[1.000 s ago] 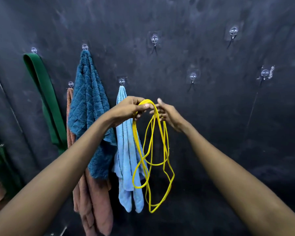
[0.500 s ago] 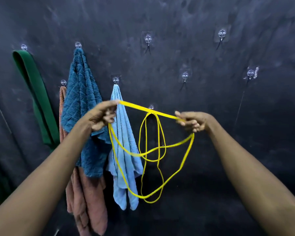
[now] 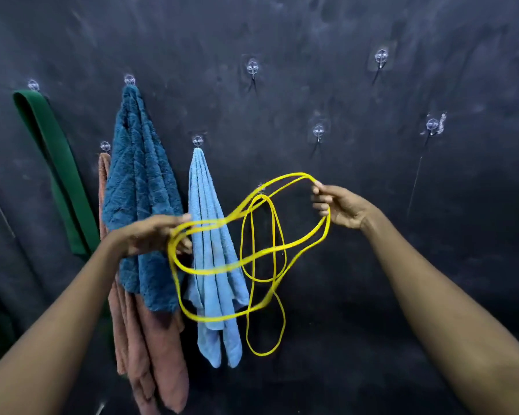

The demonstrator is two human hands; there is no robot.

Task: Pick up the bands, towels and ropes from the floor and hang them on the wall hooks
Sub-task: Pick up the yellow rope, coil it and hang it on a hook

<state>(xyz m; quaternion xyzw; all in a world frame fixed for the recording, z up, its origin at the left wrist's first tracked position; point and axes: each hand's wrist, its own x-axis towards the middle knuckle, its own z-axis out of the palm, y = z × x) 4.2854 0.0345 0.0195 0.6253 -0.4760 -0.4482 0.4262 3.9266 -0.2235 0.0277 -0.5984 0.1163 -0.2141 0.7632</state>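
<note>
Item: yellow band (image 3: 253,259), several thin loops, stretched in the air before the dark wall (image 3: 372,265). One narrow loop seems to be caught on a small hook (image 3: 261,187), which the strands half hide. Left hand (image 3: 153,235): blurred, fingers closed through the loops in front of the light blue towel (image 3: 213,265). Right hand (image 3: 342,206): top strands pinched between thumb and fingers. Condition: the loops cross one another and look tangled. Risks, by judgement: pulling the hands further apart could drag the hung loop off its hook or strain the stuck-on hook. A slipped pinch would let the stretched strands snap back. The left-side loops could snag the light blue towel or the dark blue towel (image 3: 141,190) and pull one down. Free hook (image 3: 318,131) is near.
</note>
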